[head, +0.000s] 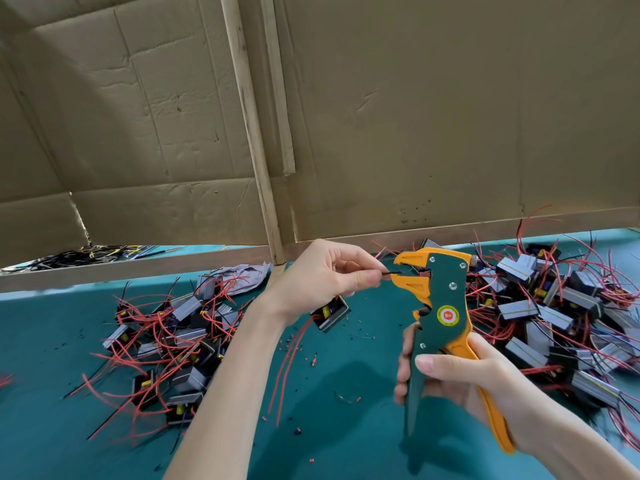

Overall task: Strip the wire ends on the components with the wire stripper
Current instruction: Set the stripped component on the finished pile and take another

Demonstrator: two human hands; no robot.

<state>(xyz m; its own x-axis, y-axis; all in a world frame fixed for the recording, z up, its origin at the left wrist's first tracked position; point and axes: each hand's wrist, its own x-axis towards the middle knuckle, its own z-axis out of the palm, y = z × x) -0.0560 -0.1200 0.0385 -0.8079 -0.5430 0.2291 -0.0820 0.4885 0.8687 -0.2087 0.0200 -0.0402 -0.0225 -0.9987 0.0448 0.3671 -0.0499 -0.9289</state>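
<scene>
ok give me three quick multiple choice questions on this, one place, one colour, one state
1. Where does the black wire end? A in a cup B between the jaws of the wire stripper C taped to cardboard
2. What colour is the mat? A white B red C teal
3. What is the right hand doing? A gripping the wire stripper's handles B lying flat C holding a screwdriver
B, the left hand holds it there; C, teal throughout; A, its fingers wrap the handles.

so the stripper (440, 299) in the right hand (460, 379) is dark green and orange, with a red-and-yellow round sticker (448, 315). black wire (393, 273) at the left hand (322, 275) fingertips, teal mat (346, 375) underneath.
</scene>
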